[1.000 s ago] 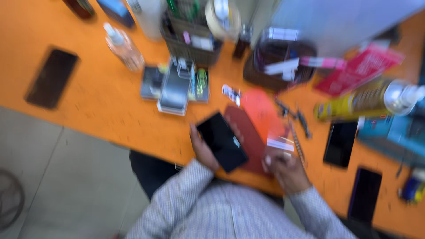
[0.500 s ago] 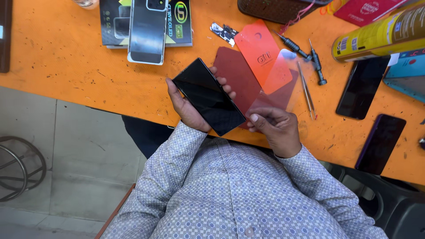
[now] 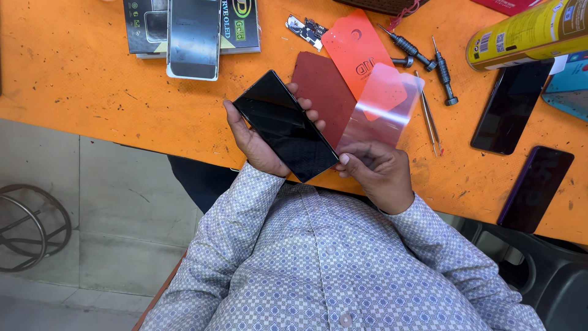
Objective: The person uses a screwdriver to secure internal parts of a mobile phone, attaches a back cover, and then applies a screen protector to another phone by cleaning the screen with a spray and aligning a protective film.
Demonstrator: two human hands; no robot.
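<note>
While the left hand (image 3: 260, 144) cradles a black phone (image 3: 285, 125) from beneath, fingers wrapped round its far edge, we record its grip as closed on that phone, screen up and dark. We find the right hand (image 3: 380, 175) pinching a clear film sheet (image 3: 383, 113) by its lower corner between thumb and fingertips; the sheet stands free of the phone, just beside its lower end and tilted up to the right. We judge the film not yet laid on the glass, so alignment and pressing remain. The phone sits above the near edge of the orange worktop (image 3: 79, 79), its long axis running diagonally from upper left to lower right. Beneath the film lie a dark red pad (image 3: 321, 92) and an orange card (image 3: 352, 49). Further out we note two small screwdrivers (image 3: 429, 58), tweezers (image 3: 429, 119), a yellow can (image 3: 520, 30) and two more dark phones (image 3: 511, 107) at the right.
</note>
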